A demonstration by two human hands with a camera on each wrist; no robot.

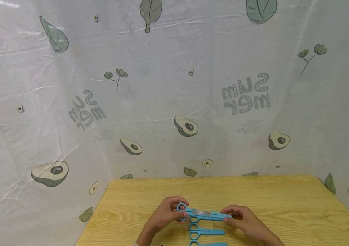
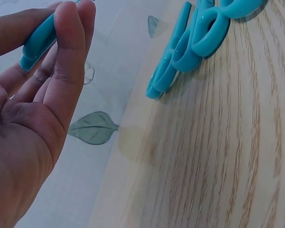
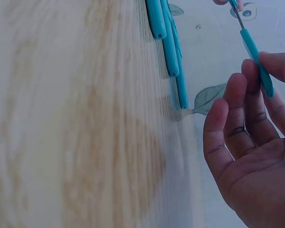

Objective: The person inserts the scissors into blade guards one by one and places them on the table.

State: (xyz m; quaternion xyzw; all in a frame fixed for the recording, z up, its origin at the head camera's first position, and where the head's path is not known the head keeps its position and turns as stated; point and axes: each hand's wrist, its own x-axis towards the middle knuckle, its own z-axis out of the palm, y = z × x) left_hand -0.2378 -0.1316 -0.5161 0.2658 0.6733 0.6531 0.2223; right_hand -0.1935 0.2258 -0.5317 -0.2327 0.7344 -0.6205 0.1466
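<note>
My left hand [image 1: 164, 215] pinches the handle of a pair of light-blue scissors [image 2: 40, 40] above the table. Its metal blades [image 1: 201, 212] point right and show partly bare. Their tips run into a blue blade cover [image 3: 251, 51], whose far end my right hand [image 1: 246, 221] pinches between thumb and fingers. Below, three more blue scissors lie in a column on the table. The far one [image 1: 194, 219] is partly hidden by the held pair; a middle one [image 1: 205, 232] lies sheathed, and the near one [image 1: 209, 244] is cut off by the view's bottom edge.
A wood-grain table [image 1: 285, 194] spreads beneath both hands. Behind it and at the sides hangs a pale plastic sheet [image 1: 162, 102] printed with avocados, leaves and lettering, meeting the table's far edge.
</note>
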